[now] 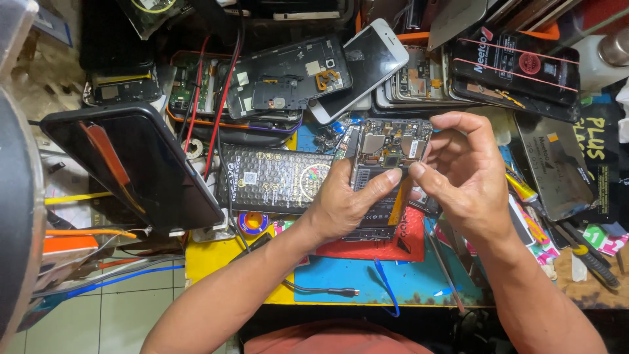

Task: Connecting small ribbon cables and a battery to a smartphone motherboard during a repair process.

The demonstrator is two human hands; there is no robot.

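Opened phone (383, 164) gripped in left hand (344, 203) above red mat (367, 249) | right hand (458, 174) fingers pinched narrow at circuit board | step: board work | next: steady fine grip

- Opened phone (383, 164): bare metal shields, matt circuit board.
- Black tablet (134, 164), left of the phone: glossy glass.
- Battery pack (272, 177) between them: matt printed wrap.
- Blue mat (354, 275) below: smooth rubber.

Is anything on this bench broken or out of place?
Yes: the opened phone in the left hand and right hand has its circuit boards bare. Behind it, a back shell and a white phone lie askew across other stripped phones.
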